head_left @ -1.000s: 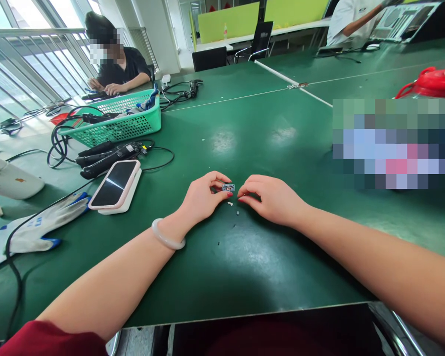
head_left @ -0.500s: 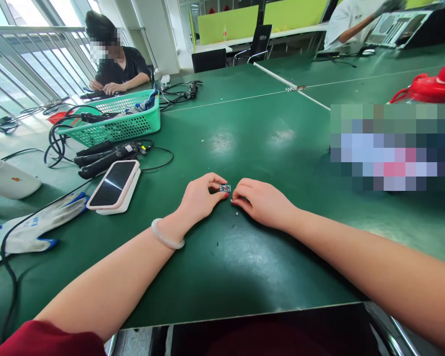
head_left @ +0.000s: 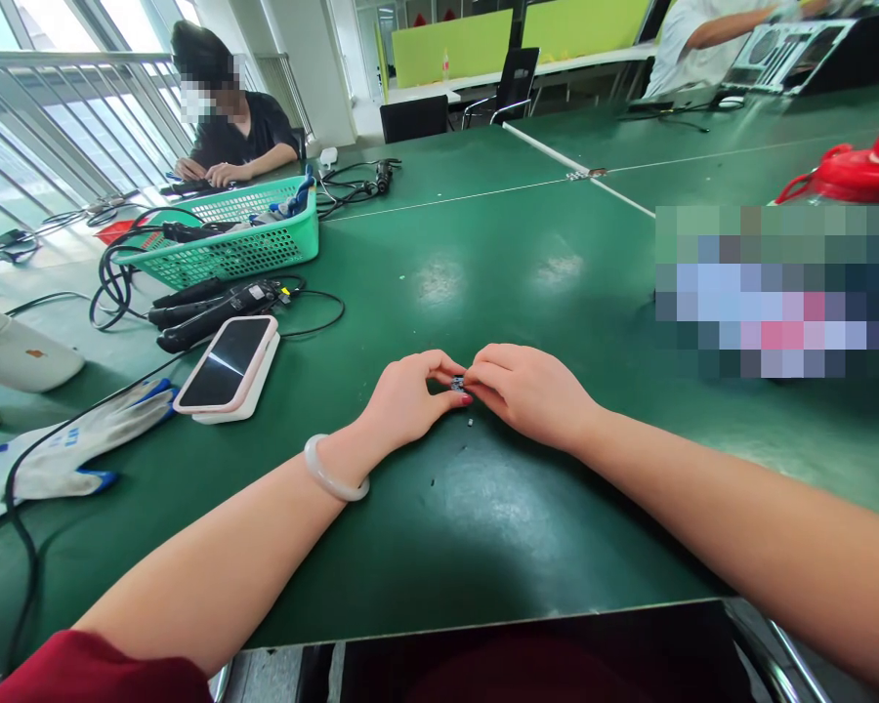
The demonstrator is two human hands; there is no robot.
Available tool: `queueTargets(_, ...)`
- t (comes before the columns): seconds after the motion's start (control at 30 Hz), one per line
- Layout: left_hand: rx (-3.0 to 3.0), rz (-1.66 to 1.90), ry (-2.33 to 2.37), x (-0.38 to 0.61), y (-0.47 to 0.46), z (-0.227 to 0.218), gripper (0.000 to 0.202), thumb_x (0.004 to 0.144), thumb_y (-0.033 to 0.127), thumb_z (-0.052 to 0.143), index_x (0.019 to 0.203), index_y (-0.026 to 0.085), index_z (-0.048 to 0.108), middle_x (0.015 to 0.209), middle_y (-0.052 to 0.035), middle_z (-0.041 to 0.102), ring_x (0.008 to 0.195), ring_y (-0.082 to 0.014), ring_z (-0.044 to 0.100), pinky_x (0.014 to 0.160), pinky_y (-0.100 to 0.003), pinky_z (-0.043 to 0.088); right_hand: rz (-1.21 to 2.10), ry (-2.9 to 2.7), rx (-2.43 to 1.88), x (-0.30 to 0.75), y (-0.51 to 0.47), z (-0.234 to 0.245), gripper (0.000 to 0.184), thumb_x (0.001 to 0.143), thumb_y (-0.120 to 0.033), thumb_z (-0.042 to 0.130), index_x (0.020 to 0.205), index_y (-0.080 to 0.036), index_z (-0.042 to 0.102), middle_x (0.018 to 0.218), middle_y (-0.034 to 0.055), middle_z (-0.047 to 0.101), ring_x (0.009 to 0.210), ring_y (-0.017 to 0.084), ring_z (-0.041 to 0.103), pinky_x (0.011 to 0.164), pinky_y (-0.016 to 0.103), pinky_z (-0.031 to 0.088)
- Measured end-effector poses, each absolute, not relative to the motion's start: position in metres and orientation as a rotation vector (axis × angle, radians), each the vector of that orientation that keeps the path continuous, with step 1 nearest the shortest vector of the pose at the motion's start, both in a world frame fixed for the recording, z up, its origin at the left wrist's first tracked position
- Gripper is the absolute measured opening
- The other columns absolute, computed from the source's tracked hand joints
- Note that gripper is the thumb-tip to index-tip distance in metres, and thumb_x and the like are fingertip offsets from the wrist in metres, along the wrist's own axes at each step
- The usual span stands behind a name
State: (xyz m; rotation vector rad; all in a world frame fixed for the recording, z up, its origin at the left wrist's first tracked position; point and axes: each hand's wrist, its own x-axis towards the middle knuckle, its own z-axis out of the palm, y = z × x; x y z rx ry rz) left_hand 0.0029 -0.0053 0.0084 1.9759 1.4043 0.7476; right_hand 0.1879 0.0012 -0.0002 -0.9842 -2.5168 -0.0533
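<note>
Your left hand grips a tiny part, right hand pinched alongside; over-pressing could flick it toward the surface's edge.

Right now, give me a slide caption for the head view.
Left hand holds a small patterned piece, right hand beside it, at a green table, phone to the left.

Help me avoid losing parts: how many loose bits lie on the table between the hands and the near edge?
3: a pale bit by the right hand, a dark speck just nearer the camera, a second dark speck further left. More may be hidden.
</note>
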Motion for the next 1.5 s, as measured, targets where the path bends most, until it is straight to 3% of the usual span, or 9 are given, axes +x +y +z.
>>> queueTargets(0.27,1.551,0.922,1.222,-0.003,0.006,0.003,0.034,0.066,0.03,0.076,0.094,0.016,0.064,0.082,-0.0034,0.071,0.077,-0.0151,0.065,0.078,-0.031,0.048,0.189,-2.264,-1.011,0.194,-0.002,0.003,0.019,0.09,-0.023,0.05,0.09,-0.019,0.069,0.089,0.0045,0.066,0.077,0.015,0.06,0.07,0.027,0.047)
queueTargets(0.43,1.266,1.116,1.023,-0.007,0.01,0.001,0.039,0.065,0.035,0.077,0.095,0.015,0.061,0.087,-0.0049,0.072,0.085,-0.0144,0.066,0.085,-0.031,0.048,0.461,-2.482,-0.97,0.196,-0.003,0.002,0.015,0.085,-0.027,0.06,0.095,-0.021,0.069,0.094,0.003,0.066,0.078,0.015,0.062,0.073,0.029,0.048)
queueTargets(0.57,1.414,1.036,1.126,-0.006,0.01,0.0,0.036,0.065,0.032,0.076,0.093,0.015,0.062,0.082,-0.0039,0.071,0.076,-0.0131,0.064,0.078,-0.03,0.048,0.552,-2.604,-0.93,0.193,-0.004,-0.001,0.011,0.084,-0.02,0.06,0.087,-0.022,0.071,0.09,0.0015,0.066,0.079,0.014,0.063,0.075,0.028,0.049)
queueTargets(0.7,1.612,0.946,1.272,-0.005,0.01,-0.002,0.032,0.064,0.03,0.076,0.089,0.016,0.063,0.076,-0.0018,0.068,0.065,-0.0115,0.059,0.068,-0.028,0.047,0.447,-2.56,-0.954,0.191,-0.005,0.0,0.014,0.088,-0.021,0.055,0.082,-0.021,0.068,0.087,0.0018,0.065,0.078,0.014,0.061,0.073,0.028,0.048)
queueTargets(1.1,1.808,0.898,1.338,-0.001,-0.002,0.005,0.032,0.059,0.039,0.079,0.076,0.018,0.062,0.084,-0.002,0.07,0.076,-0.0155,0.06,0.075,-0.032,0.047,-0.233,-2.341,-1.01,0.196,-0.003,0.0,0.026,0.092,-0.029,0.047,0.082,-0.02,0.07,0.083,0.0036,0.069,0.074,0.016,0.056,0.065,0.03,0.041)
queueTargets(1.3,1.793,0.913,1.306,0.0,-0.002,0.005,0.034,0.057,0.039,0.08,0.075,0.018,0.061,0.082,-0.0024,0.069,0.076,-0.0161,0.06,0.074,-0.033,0.047,-0.259,-2.37,-0.983,0.194,-0.005,0.002,0.031,0.094,-0.03,0.044,0.08,-0.021,0.07,0.081,0.0047,0.068,0.07,0.016,0.053,0.064,0.031,0.037)
queueTargets(1.5,1.368,0.884,0.999,0.0,-0.001,0.008,0.035,0.054,0.03,0.083,0.075,0.016,0.058,0.077,-0.0021,0.069,0.071,-0.0131,0.063,0.073,-0.031,0.049,-0.194,-2.286,-0.946,0.195,-0.011,0.006,0.03,0.094,-0.032,0.044,0.086,-0.025,0.072,0.082,0.0037,0.069,0.07,0.015,0.055,0.064,0.03,0.04)
